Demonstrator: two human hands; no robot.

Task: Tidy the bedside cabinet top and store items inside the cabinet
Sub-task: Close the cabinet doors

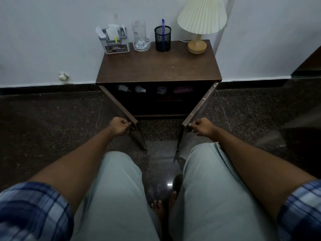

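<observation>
The dark wooden bedside cabinet (156,68) stands against the wall with both doors swung open toward me. My left hand (119,126) grips the free edge of the left door (119,106). My right hand (202,126) grips the free edge of the right door (199,105). Along the back of the top stand a grey organiser with papers (114,41), a glass mug (140,37), a black mesh pen cup with a blue pen (162,39) and a lamp with a pleated shade (199,26). On the upper shelf inside lie two small white bottles (132,88), a clear packet (161,90) and a purple item (183,89).
The lower part of the cabinet is dark and I cannot see into it. Dark speckled stone floor (52,119) spreads on both sides. My knees in pale trousers fill the lower frame, a bare foot between them. A dark furniture edge (309,66) is at the right.
</observation>
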